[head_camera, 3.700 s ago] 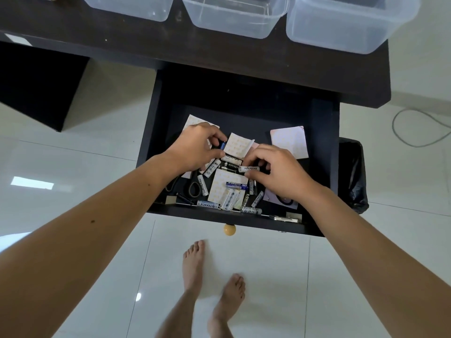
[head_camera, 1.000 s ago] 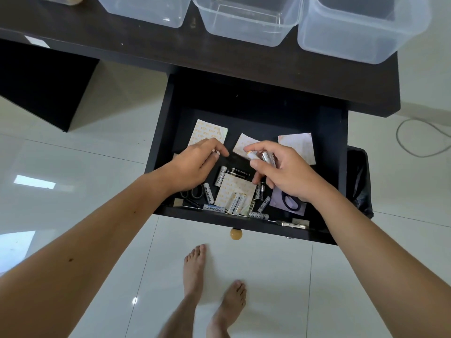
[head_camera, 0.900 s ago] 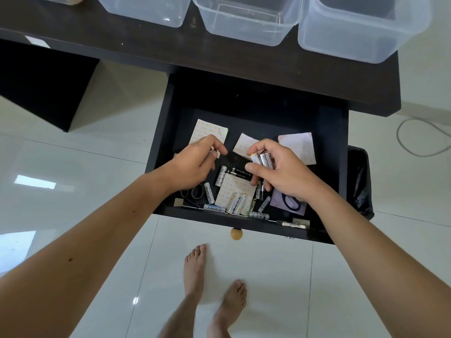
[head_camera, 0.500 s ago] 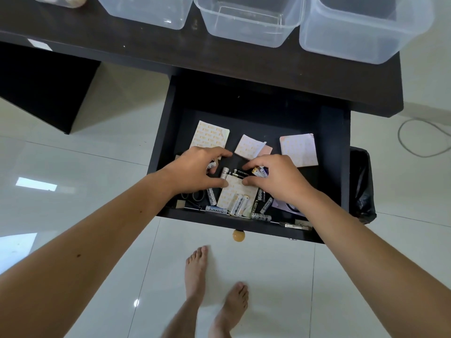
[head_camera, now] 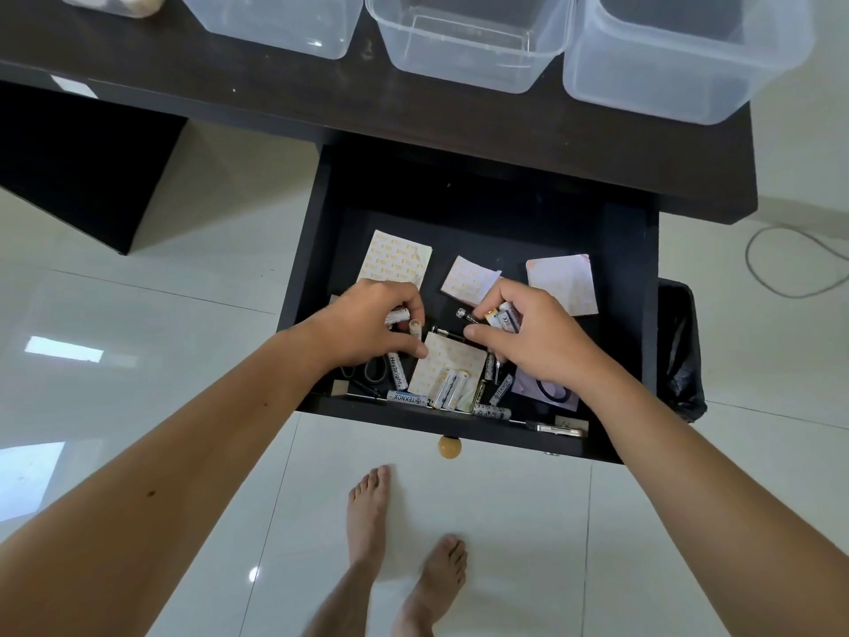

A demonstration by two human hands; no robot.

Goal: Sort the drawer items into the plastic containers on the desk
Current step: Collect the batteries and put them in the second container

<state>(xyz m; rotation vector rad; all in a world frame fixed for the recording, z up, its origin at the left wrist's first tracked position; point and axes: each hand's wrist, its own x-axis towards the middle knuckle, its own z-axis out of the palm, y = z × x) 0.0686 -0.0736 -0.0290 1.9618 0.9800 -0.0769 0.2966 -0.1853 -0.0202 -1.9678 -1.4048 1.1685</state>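
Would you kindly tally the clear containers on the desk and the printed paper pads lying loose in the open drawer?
Clear plastic containers on the desk, partly cut off by the frame's top edge: 3
Printed paper pads in the drawer: 4
Total: 7

White AA batteries [head_camera: 452, 388] lie scattered among patterned paper squares [head_camera: 399, 260] in the open black drawer [head_camera: 629, 287]; 3 clear plastic containers [head_camera: 468, 43] stand on the desk [head_camera: 183, 80]

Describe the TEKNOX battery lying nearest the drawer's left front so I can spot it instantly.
Look in the open drawer under the desk, along its front wall. The TEKNOX battery lies flat there, left of two upright-angled white batteries, its blue lettering reading upside down.
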